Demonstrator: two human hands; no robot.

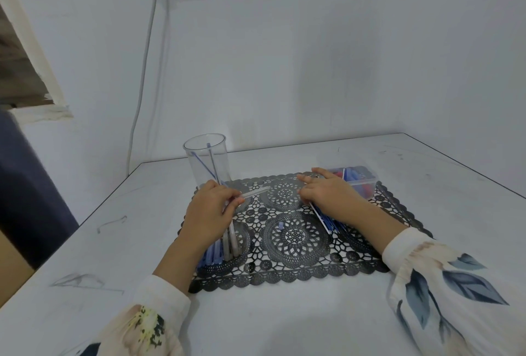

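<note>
my left hand [212, 207] pinches a clear pen tube [256, 192] just above the black lace mat [290, 239], near the foot of the clear cup [206, 162]. my right hand [327, 190] lies relaxed, fingers fairly straight, resting on the blue refills [327, 220] on the mat, just beside the plastic box [360, 180] on the worktop.

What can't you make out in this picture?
Head view throughout.
- Blue sticks: upper ends hidden under the right hand; whether it grips them is unclear.
- Pen pieces: mostly covered by the left hand, which pinches a clear tube.
- Box contents: partly behind the right hand, too small to name.
</note>
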